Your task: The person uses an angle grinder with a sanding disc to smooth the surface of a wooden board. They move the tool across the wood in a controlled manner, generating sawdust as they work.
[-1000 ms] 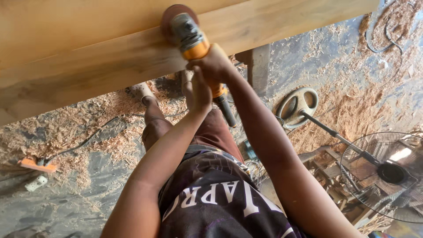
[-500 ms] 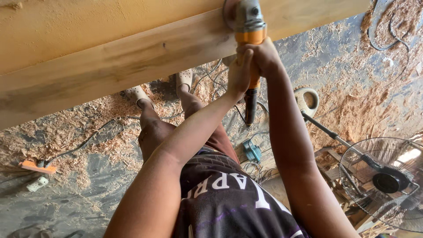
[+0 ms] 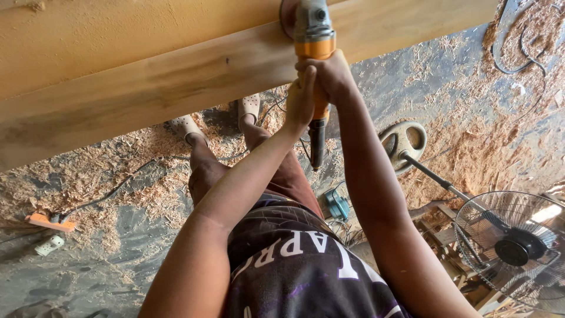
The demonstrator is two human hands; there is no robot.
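Both hands grip an orange and grey angle grinder at its body. My left hand wraps the lower part of the handle, and my right hand holds it just beside and above. The grinder's disc presses against the edge of a long wooden plank that runs across the top of the view. The tool's black rear handle points down toward my legs.
Wood shavings cover the grey floor. A standing fan with its round base is at the right. Cables trail across the floor, with an orange plug strip at the left and a small teal tool near my legs.
The grinder and both hands have travelled to the right along the plank's edge. The view has shifted with them.
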